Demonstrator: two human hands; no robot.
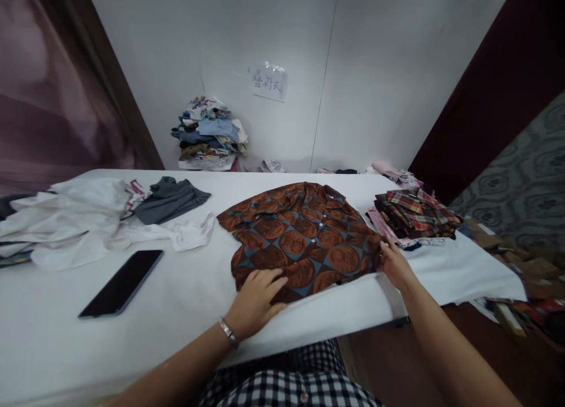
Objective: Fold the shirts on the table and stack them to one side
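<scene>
A brown and blue patterned shirt (304, 239) lies spread on the white-covered table (185, 295), its collar toward the back and its buttons facing up. On the shirt's near left edge rests my left hand (258, 298), palm down with its fingers apart; a bracelet circles that wrist. At the shirt's right edge, my right hand (392, 263) has its fingers closed on the fabric near the sleeve.
A black phone (121, 283) lies at the left, with white clothes (83, 219) and a dark grey garment (172, 200) behind it. Folded plaid clothes (415, 212) are stacked at the right. A tall clothes pile (209, 133) stands against the wall.
</scene>
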